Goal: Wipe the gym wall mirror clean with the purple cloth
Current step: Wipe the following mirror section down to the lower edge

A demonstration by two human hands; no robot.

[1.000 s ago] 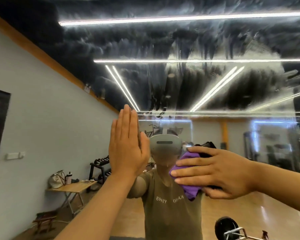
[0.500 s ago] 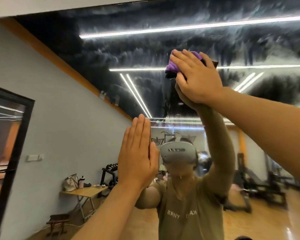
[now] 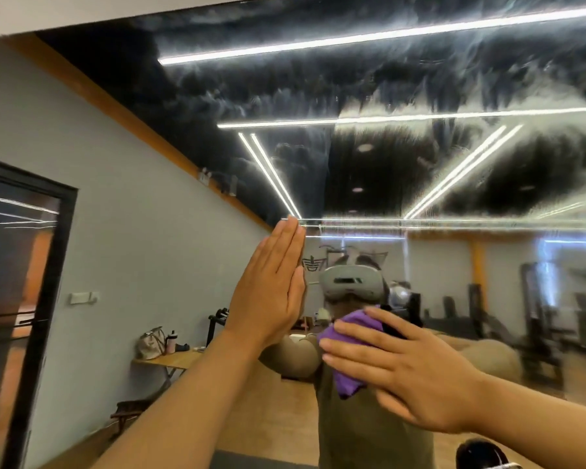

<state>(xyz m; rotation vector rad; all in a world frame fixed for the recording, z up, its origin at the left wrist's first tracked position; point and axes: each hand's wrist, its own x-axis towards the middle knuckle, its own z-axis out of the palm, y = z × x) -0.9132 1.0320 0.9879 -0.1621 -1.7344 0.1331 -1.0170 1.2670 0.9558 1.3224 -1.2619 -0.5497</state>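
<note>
Left hand [image 3: 271,292] flat, fingers straight, on mirror [image 3: 420,157]. Right hand [image 3: 400,370] spread, pressing one purple cloth [image 3: 349,336] low on glass. Streaked glass open above, top edge far.

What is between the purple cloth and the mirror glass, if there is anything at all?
Nothing visible. The right hand presses the purple cloth flat against the mirror with straight fingers. The left hand rests flat on the glass beside it, apart from the cloth.
</note>
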